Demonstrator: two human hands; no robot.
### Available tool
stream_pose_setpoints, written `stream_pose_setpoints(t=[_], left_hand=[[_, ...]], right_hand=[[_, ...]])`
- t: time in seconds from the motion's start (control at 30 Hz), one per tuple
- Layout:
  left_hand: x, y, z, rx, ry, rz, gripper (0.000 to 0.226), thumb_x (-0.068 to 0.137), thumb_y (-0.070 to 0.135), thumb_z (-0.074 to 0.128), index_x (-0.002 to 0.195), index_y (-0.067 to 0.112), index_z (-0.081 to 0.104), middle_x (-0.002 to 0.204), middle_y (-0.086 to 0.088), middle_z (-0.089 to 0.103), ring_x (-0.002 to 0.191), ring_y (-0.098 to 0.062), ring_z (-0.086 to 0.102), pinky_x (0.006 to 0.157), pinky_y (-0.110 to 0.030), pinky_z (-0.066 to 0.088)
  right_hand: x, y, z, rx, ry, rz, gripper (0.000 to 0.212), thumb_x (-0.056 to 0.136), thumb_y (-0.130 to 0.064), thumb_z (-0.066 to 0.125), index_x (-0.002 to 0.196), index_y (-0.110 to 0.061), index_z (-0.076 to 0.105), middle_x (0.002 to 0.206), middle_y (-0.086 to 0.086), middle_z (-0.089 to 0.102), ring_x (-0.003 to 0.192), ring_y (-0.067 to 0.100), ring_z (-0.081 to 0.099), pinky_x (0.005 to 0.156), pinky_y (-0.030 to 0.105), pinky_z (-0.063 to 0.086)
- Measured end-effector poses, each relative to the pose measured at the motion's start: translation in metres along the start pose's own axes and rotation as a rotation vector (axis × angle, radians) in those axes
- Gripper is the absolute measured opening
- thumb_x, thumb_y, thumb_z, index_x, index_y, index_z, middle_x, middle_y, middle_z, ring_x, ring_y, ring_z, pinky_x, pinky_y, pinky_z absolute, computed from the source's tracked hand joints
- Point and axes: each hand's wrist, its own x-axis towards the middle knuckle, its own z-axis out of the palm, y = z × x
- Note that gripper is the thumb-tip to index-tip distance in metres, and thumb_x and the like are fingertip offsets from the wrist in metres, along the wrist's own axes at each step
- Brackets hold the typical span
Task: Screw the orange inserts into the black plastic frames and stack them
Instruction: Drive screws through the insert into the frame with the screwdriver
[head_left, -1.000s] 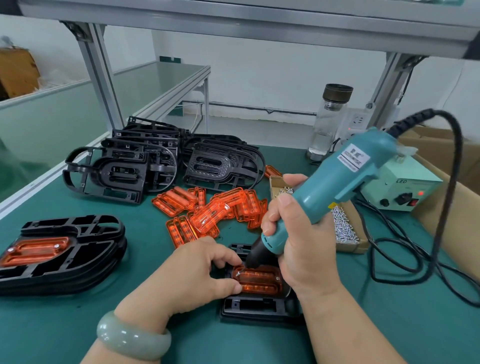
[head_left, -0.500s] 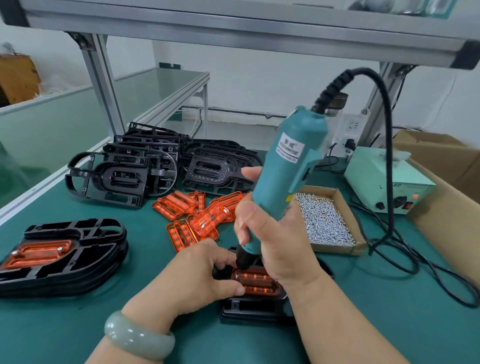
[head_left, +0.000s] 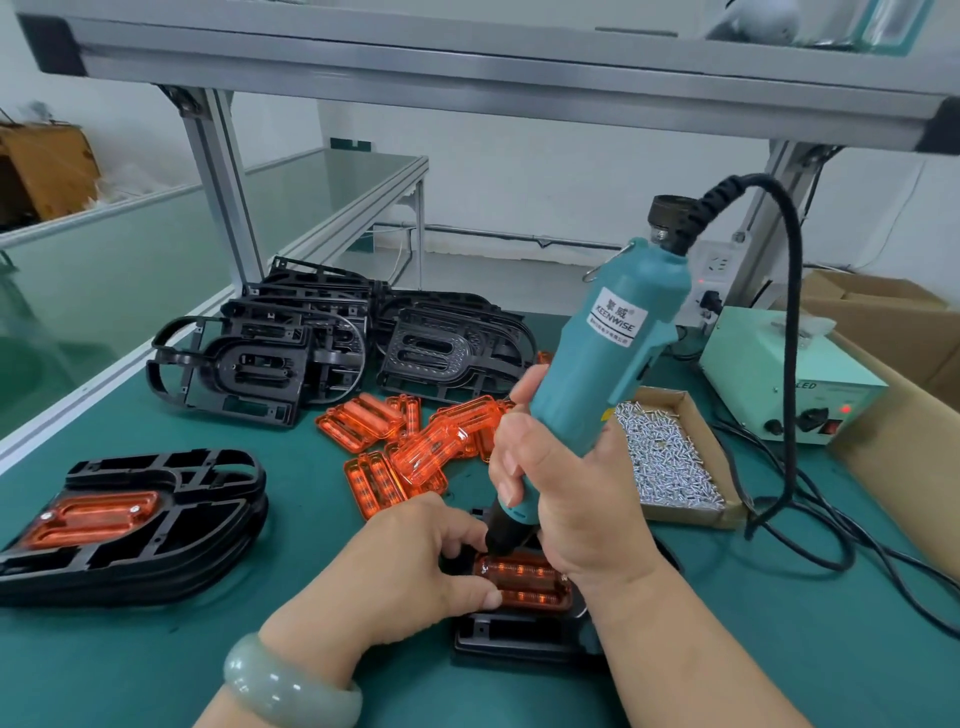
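Left of the screw box (head_left: 691, 517), the right hand (head_left: 571, 499) grips the driver (head_left: 608, 353) over an insert (head_left: 530, 579) the left hand (head_left: 395, 566) pinches; finished frames (head_left: 171, 525) are few, empty frames (head_left: 249, 364) many.

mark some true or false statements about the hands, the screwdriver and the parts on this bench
1. The right hand grips the teal screwdriver. True.
2. The screwdriver lies flat, let go. False: it is held nearly upright, tip down at the orange insert seated in the black frame.
3. The box of screws sits left of the loose orange inserts. False: it sits to their right.
4. The stack of frames at the left has an orange insert on top. True.
5. The left hand is away from the work. False: its fingers pinch the left end of the seated insert, beside the tip.
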Motion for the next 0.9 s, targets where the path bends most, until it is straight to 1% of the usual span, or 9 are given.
stream_pose_setpoints(t=[0.07,0.13,0.27,0.33,0.47,0.53,0.6,0.77,0.9], left_hand=[[0.0,-0.001,0.0,-0.001,-0.011,-0.005,0.028,0.065,0.053,0.077,0.066,0.061,0.05,0.087,0.015,0.051,0.08,-0.001,0.051,0.07,-0.018,0.041],[0.0,-0.001,0.0,-0.007,-0.017,-0.01,0.027,0.065,0.053,0.077,0.066,0.061,0.051,0.087,0.015,0.051,0.081,-0.002,0.052,0.072,-0.02,0.043],[0.0,0.001,0.0,-0.005,-0.012,-0.018,0.031,0.064,0.054,0.077,0.059,0.063,0.048,0.084,0.015,0.05,0.078,-0.002,0.051,0.067,-0.02,0.04],[0.001,0.001,-0.001,0.001,-0.016,-0.021,0.031,0.064,0.055,0.077,0.059,0.063,0.048,0.084,0.015,0.05,0.078,-0.002,0.05,0.066,-0.02,0.038],[0.0,0.001,0.0,0.007,-0.026,-0.04,0.025,0.065,0.055,0.076,0.067,0.055,0.051,0.084,0.015,0.05,0.079,-0.002,0.05,0.068,-0.021,0.042],[0.001,0.0,0.0,0.008,-0.028,-0.048,0.025,0.065,0.055,0.076,0.07,0.054,0.052,0.084,0.015,0.05,0.08,-0.002,0.051,0.071,-0.022,0.044],[0.001,0.0,0.0,0.014,-0.032,-0.055,0.024,0.065,0.056,0.076,0.074,0.054,0.053,0.085,0.016,0.051,0.08,-0.002,0.051,0.07,-0.02,0.043],[0.002,-0.001,0.0,-0.005,-0.039,-0.075,0.025,0.064,0.056,0.076,0.076,0.06,0.055,0.084,0.016,0.051,0.079,-0.001,0.052,0.068,-0.019,0.042],[0.002,-0.002,0.001,-0.008,-0.035,-0.083,0.027,0.064,0.055,0.077,0.083,0.057,0.058,0.083,0.016,0.051,0.078,-0.001,0.051,0.066,-0.016,0.039]], right_hand=[[-0.001,0.0,-0.002,0.001,0.006,0.006,0.014,0.077,-0.019,0.063,0.084,-0.031,0.062,0.052,-0.004,0.047,0.039,0.012,0.042,0.046,0.023,0.04],[-0.003,0.0,-0.003,-0.008,-0.001,-0.002,0.017,0.078,-0.017,0.062,0.088,-0.031,0.063,0.053,-0.003,0.047,0.04,0.013,0.043,0.047,0.024,0.041],[-0.003,0.002,-0.003,-0.014,-0.003,-0.012,0.028,0.078,-0.013,0.062,0.099,-0.032,0.064,0.055,-0.003,0.048,0.042,0.012,0.044,0.049,0.024,0.043],[-0.002,0.003,-0.002,-0.009,-0.003,-0.014,0.028,0.078,-0.013,0.062,0.099,-0.032,0.064,0.055,-0.002,0.048,0.042,0.012,0.044,0.048,0.023,0.043],[-0.003,0.002,-0.005,0.01,0.024,0.008,0.018,0.077,-0.015,0.063,0.085,-0.031,0.062,0.052,-0.003,0.046,0.04,0.013,0.043,0.047,0.023,0.042],[-0.005,0.002,-0.006,0.019,0.031,0.011,0.018,0.076,-0.014,0.063,0.083,-0.031,0.061,0.051,-0.004,0.046,0.04,0.013,0.044,0.047,0.023,0.042],[-0.006,0.001,-0.007,0.018,0.033,-0.002,0.02,0.077,-0.013,0.062,0.085,-0.031,0.062,0.053,-0.003,0.047,0.04,0.013,0.044,0.047,0.024,0.042],[-0.007,0.001,-0.009,0.029,0.064,-0.02,0.026,0.076,-0.01,0.062,0.095,-0.027,0.061,0.055,-0.002,0.049,0.042,0.014,0.046,0.05,0.025,0.044],[-0.011,0.0,-0.012,0.062,0.053,-0.024,0.027,0.078,-0.01,0.063,0.098,-0.027,0.061,0.057,0.0,0.051,0.044,0.015,0.048,0.051,0.026,0.045]])
